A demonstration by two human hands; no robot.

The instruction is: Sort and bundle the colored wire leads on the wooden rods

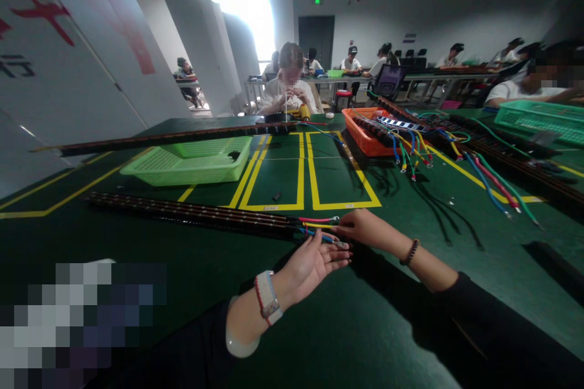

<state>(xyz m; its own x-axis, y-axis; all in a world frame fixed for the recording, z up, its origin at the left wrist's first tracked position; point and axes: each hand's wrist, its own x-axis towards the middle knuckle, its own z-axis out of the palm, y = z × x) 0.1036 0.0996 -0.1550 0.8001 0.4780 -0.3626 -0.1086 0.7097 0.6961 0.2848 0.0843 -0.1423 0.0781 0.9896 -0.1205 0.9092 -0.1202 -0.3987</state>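
A long dark wire bundle (196, 211) with brown stripes lies on the green table, and coloured wires with metal lugs come out of its right end. My right hand (369, 230) has its fingers pinched at the tip of the yellow wire (322, 226). My left hand (308, 267) is palm up below it, fingers stretched out, with the blue wire (325, 237) lying along them near the thumb. Just above, the red wire (317, 220) ends in a bare lug beside my right fingertips.
A light green basket (182, 170) stands beyond the bundle, with another long dark strip (182, 137) behind it. An orange basket (365, 140) holds harnesses whose coloured wires hang over its edge. More harnesses (502, 146) and a green basket (542, 121) lie right. A person (289, 88) sits opposite.
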